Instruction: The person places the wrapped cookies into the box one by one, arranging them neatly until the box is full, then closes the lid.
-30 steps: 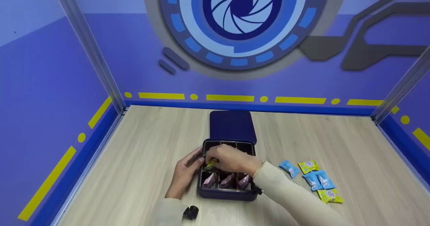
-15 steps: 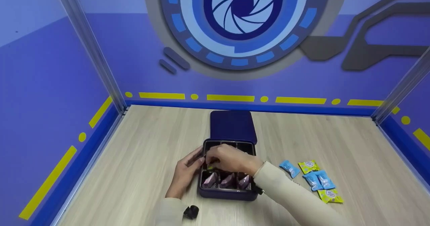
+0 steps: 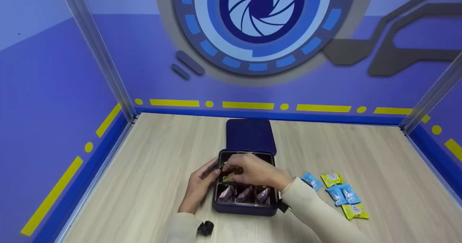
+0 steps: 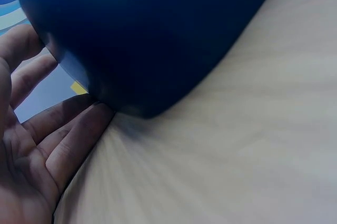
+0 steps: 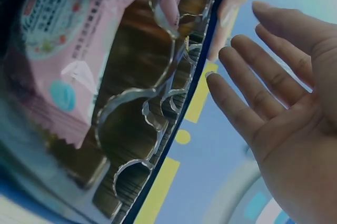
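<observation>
So the biggest thing here is the pale wood tabletop [image 3: 162,145], which runs out wide to both sides of the dark blue box [image 3: 245,210]. The box's lid [image 3: 251,134] lies flat just behind it, taking up the far side. The right hand [image 3: 252,169] reaches across from the box's right edge and hangs over its middle row. On the right wrist view those fingers are fairly straight and slightly parted, not really pinching anything. The left hand [image 3: 202,178] has its fingers straight and a bit spread, tips touching the box's left wall. Loose blue packets [image 3: 337,194] and yellow packets [image 3: 332,179] sit right of the box, with bare wood in between. Three pink candies [image 3: 226,193] fill the box's near row, one per compartment. Smallest visible bit is the yellow-green wrapper [image 3: 227,178], in the box's middle-left compartment, right under the right thumb; can't tell if they're touching. Dividers and the box's left wall hem it in.
</observation>
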The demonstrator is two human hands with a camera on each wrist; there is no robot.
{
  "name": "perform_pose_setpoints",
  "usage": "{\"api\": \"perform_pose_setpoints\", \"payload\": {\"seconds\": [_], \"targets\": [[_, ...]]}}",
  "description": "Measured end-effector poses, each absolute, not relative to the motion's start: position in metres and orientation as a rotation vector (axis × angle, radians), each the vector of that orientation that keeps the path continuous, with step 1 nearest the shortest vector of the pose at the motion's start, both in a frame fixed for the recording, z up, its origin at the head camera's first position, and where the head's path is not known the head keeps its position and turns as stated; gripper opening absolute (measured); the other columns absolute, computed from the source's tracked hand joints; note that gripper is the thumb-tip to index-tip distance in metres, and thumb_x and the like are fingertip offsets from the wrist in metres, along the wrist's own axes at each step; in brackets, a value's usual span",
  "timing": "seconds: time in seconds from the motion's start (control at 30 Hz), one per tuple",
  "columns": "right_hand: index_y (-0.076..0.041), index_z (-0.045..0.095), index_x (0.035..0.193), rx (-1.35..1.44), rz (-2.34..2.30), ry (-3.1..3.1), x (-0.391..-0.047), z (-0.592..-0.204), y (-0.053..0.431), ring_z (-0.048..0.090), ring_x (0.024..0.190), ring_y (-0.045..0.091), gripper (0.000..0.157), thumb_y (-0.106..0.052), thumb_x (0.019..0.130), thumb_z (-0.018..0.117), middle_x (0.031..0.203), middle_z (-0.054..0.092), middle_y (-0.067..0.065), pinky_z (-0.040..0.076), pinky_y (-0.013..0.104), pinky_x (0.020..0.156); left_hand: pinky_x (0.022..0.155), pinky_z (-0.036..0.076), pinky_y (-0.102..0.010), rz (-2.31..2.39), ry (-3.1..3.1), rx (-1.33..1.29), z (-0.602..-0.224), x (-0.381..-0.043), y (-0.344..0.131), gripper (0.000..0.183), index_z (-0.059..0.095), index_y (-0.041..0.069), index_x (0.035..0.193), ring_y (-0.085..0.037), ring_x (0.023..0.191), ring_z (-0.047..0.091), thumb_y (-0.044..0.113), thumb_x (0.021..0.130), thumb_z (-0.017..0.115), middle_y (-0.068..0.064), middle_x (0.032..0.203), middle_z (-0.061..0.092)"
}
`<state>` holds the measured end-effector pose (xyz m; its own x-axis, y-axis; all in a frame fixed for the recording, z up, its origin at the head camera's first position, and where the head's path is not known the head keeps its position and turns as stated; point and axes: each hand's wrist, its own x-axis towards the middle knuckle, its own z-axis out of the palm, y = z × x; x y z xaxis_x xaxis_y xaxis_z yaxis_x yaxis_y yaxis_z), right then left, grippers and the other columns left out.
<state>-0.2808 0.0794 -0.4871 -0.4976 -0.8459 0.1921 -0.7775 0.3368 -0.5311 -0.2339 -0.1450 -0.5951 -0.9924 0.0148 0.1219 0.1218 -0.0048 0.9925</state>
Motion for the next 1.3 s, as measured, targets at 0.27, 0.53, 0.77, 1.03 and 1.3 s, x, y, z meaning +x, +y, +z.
{"api": "perform_pose_setpoints", "payload": {"seconds": [0.27, 0.53, 0.77, 1.03, 1.3], "targets": [[-0.008, 0.075, 0.124, -1.445, -1.128, 2.446, -0.275, -0.487, 0.096, 0.072, 0.109, 0.024, 0.031, -0.024, 0.097, 0.082, 0.117, 0.076, 0.007, 0.059, 0.043, 0.095, 0.113, 0.044, -0.026, -2.178, -2.158, -0.158, -0.594, -0.233, -0.144, 0.049, 0.062, 0.011, 0.151, -0.024, 0.142, 0.053, 0.022, 0.104, 0.072, -0.009, 0.151, 0.060], [-0.011, 0.072, 0.132, -1.313, -1.335, 2.435, -0.264, -0.486, 0.111, 0.071, 0.111, 0.031, 0.043, -0.026, 0.094, 0.085, 0.125, 0.073, 0.006, 0.059, 0.051, 0.096, 0.115, 0.042, -0.027, -2.166, -2.161, -0.155, -0.594, -0.234, -0.144, 0.048, 0.062, 0.010, 0.150, -0.024, 0.143, 0.052, 0.020, 0.104, 0.072, -0.009, 0.152, 0.059], [-0.020, 0.071, 0.133, -1.228, -1.505, 2.421, -0.257, -0.489, 0.127, 0.070, 0.115, 0.026, 0.044, -0.028, 0.092, 0.086, 0.127, 0.071, -0.001, 0.057, 0.053, 0.099, 0.115, 0.041, -0.027, -2.152, -2.187, -0.135, -0.594, -0.233, -0.144, 0.049, 0.061, 0.012, 0.152, -0.025, 0.145, 0.050, 0.022, 0.104, 0.072, -0.008, 0.155, 0.057], [-0.016, 0.072, 0.131, -1.115, -1.627, 2.466, -0.250, -0.491, 0.149, 0.069, 0.118, 0.024, 0.043, -0.024, 0.092, 0.086, 0.129, 0.070, 0.000, 0.057, 0.044, 0.102, 0.116, 0.040, -0.028, -2.178, -2.188, -0.146, -0.594, -0.231, -0.144, 0.052, 0.058, 0.011, 0.154, -0.028, 0.147, 0.047, 0.023, 0.105, 0.071, -0.011, 0.158, 0.052], [-0.014, 0.071, 0.134, -1.025, -1.713, 2.532, -0.242, -0.494, 0.172, 0.066, 0.121, 0.027, 0.044, -0.017, 0.093, 0.085, 0.130, 0.070, 0.003, 0.055, 0.042, 0.104, 0.110, 0.049, -0.031, -2.367, -2.107, -0.222, -0.593, -0.232, -0.147, 0.060, 0.049, 0.006, 0.159, -0.034, 0.145, 0.048, 0.015, 0.104, 0.071, -0.018, 0.160, 0.049]]}}
